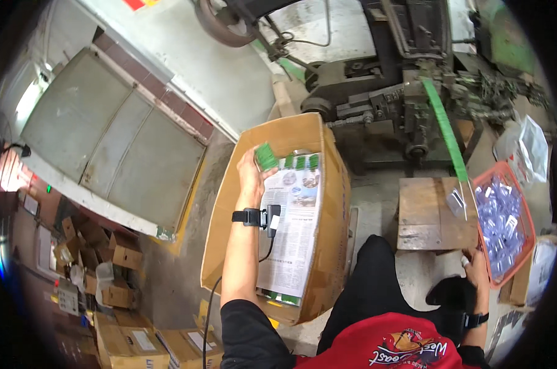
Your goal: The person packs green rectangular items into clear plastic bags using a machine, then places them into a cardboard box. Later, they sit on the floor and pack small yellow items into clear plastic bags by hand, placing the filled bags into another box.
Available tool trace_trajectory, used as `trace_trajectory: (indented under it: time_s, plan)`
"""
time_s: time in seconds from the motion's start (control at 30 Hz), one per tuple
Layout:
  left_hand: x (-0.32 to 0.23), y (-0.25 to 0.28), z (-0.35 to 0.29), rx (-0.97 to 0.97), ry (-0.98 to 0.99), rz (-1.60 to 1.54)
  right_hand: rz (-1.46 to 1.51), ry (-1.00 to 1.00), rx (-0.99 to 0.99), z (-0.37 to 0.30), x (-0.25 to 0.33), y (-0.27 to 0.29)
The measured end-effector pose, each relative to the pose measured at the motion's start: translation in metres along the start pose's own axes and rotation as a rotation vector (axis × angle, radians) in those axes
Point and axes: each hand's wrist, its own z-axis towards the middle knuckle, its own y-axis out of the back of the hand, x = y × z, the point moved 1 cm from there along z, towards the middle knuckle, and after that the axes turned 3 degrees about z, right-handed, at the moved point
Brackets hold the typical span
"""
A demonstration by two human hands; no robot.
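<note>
Gripped in your left hand (251, 172) is a small green pack (266, 156), fingers closed round its lower edge, held just over the far end of an open cardboard box (224, 203). Pack looks ribbed/ridged on its face, roughly square w/ a slight tilt, upper edge pointing away from you toward the machine; long axis can't be told at this size. Similar green packs (300, 162) sit in a row at the far end of the box, tops up, partly under a sheet of newspaper (292, 227) that covers most of the box's inside. Box is tall, brown, corrugated, its long side running from you toward the machine. A black strap w/ a small device and cable wraps your left wrist.

Your right hand (475, 265) rests low at the near rim of an orange plastic basket (483, 257); whether it's clenched or loose can't be told. Basket holds many small clear bags w/ bluish contents. Beside it stands a worn wooden stool (426, 215), w/ a green strap (446, 126) running down to it from a dark, greasy metal machine (383, 80).
</note>
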Motion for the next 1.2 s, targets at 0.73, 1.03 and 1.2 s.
trace_trajectory:
  time_s: [0.73, 1.03, 1.2]
  plan:
    - [0.253, 0.114, 0.124, -0.407, 0.150, 0.389, -0.517, -0.125, 0.263, -0.018, 0.023, -0.033]
    - [0.198, 0.152, 0.092, -0.142, -0.014, 0.310, -0.309, -0.286, -0.153, 0.079, 0.008, -0.016]
    - [0.033, 0.007, 0.047, 0.057, 0.029, -0.148, -0.313, -0.219, -0.329, 0.110, -0.029, -0.026]
